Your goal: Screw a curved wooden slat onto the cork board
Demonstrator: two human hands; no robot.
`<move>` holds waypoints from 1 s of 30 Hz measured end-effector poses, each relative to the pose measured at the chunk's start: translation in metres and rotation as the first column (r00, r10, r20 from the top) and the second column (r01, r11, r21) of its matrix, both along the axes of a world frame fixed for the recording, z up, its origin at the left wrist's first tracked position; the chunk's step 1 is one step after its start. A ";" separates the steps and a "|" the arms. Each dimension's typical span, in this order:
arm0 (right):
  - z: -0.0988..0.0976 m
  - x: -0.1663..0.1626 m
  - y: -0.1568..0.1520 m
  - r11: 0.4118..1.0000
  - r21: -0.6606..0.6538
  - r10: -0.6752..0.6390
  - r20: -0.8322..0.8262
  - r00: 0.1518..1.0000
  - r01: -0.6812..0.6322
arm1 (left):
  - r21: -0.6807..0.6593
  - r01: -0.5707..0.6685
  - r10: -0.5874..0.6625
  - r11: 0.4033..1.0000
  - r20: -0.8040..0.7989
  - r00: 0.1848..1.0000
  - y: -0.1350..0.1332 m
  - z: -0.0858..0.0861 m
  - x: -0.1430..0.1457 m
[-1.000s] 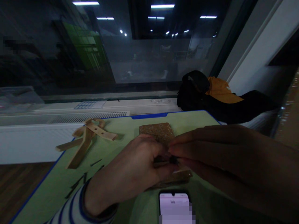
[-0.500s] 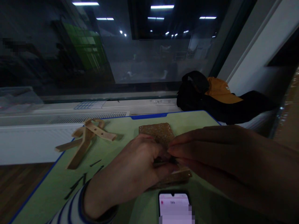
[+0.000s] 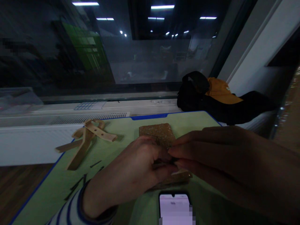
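My left hand (image 3: pixel 138 165) and my right hand (image 3: pixel 217 159) meet fingertip to fingertip over a brown, speckled, shiny board (image 3: pixel 157 130) that lies on the table. The left fingers are curled and the thumb is bent toward them in a pinch. The right fingers are pressed together against the left fingertips. Something small and dark shows in shadow between the two hands, too hidden to name. Much of the board is covered by my hands. Just below it lies a phone (image 3: pixel 174 207) with its screen lit.
Several curved wooden pieces (image 3: pixel 85 143), some with holes, lie at the table's left edge. Dark screw-like pieces (image 3: pixel 77 186) are scattered nearer me on the green tabletop (image 3: pixel 122 147). A black bag (image 3: pixel 192 90) and a yellow-and-black cap (image 3: pixel 221 90) rest behind, by the window.
My hands have barely shifted and keep the same pinch. On the phone screen a red mark has gone. Board, wooden pieces and screw-like pieces stay put.
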State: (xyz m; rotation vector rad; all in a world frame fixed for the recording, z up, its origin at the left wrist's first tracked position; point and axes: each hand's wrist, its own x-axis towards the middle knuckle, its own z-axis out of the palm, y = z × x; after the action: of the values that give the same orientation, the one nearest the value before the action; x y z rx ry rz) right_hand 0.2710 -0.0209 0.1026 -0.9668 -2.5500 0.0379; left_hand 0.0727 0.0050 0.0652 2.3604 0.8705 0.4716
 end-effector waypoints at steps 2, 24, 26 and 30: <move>0.001 0.000 0.000 1.000 -0.015 -0.001 0.029 1.000 0.001 | 0.007 0.006 -0.006 1.000 -0.012 1.000 0.000 0.000 -0.001; 0.005 -0.006 0.001 0.996 -0.062 0.058 -0.013 0.998 -0.059 | -0.002 -0.042 0.042 0.999 0.002 0.999 -0.001 0.004 -0.002; 0.005 -0.005 0.000 0.997 -0.046 0.069 0.004 0.998 -0.069 | -0.003 -0.032 0.032 0.999 0.003 0.999 -0.001 0.005 -0.001; 0.002 0.001 -0.006 0.996 0.089 0.031 -0.004 1.000 -0.031 | -0.011 -0.015 0.015 1.000 0.009 1.000 -0.001 0.004 -0.002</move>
State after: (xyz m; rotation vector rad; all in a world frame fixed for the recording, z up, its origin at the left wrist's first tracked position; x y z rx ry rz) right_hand 0.2721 -0.0264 0.1048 -0.8927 -2.5389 -0.0634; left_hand 0.0709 0.0040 0.0696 2.3413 0.8855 0.4820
